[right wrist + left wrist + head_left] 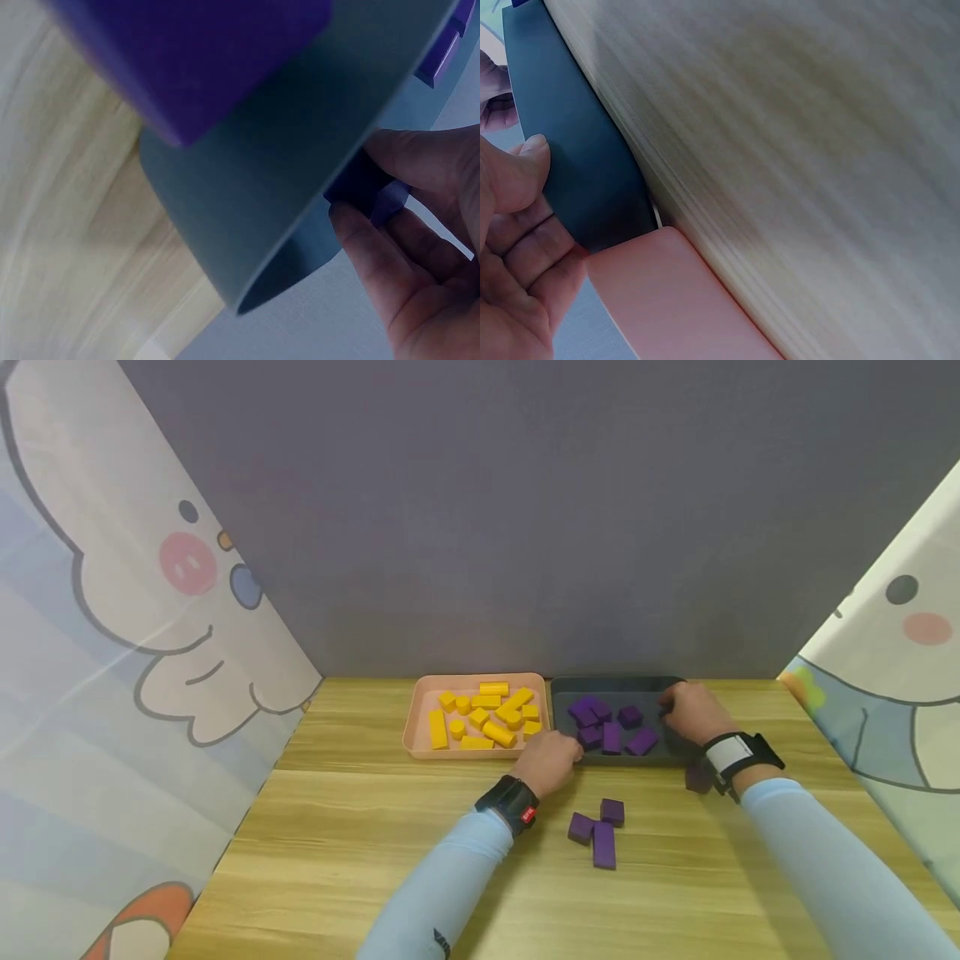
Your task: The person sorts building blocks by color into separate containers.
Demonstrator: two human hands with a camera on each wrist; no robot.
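My left hand [547,762] holds the near left corner of a dark tray [630,691], its thumb against the outer wall in the left wrist view. Several purple blocks lie inside that tray. At its right end my right hand [696,712] reaches in over the rim. Between thumb and fingers it pinches a purple block [365,184], plain in the right wrist view but mostly hidden by the hand from the head.
A pink tray [416,714] of several yellow blocks stands left of the dark one. On the wooden table [337,843] in front lie a purple bar [603,845] and two purple cubes [612,812]. Another purple block [697,777] is near my right wrist. A grey wall [480,527] rises behind.
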